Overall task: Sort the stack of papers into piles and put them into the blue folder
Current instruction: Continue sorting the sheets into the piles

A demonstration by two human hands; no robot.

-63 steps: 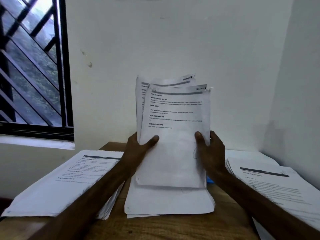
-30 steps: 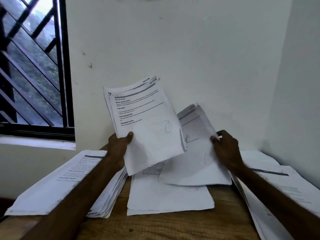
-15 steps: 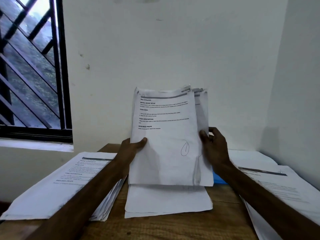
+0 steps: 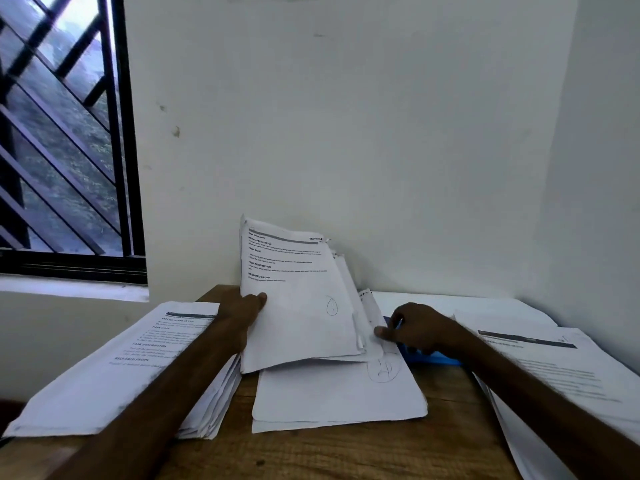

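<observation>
My left hand [image 4: 242, 311] grips the left edge of a bundle of printed sheets [image 4: 298, 296], tilted up over the middle of the table; the front sheet bears a circled pen mark. My right hand [image 4: 415, 329] pinches the lower right edge of the rear sheets of that bundle. Under them lies a flat middle pile [image 4: 339, 396] with a circled scribble on top. A thick pile [image 4: 114, 368] lies at the left and another pile [image 4: 554, 368] at the right. A strip of the blue folder [image 4: 429, 358] shows beneath my right hand, mostly hidden.
The wooden table [image 4: 346, 455] stands in a corner between white walls, with bare wood along its front edge. A barred window [image 4: 65, 140] is at the upper left. More white paper [image 4: 450, 303] lies at the back right against the wall.
The bundle has come down from upright toward the middle pile. My right hand has dropped from the bundle's right side to its lower right edge, low near the blue folder.
</observation>
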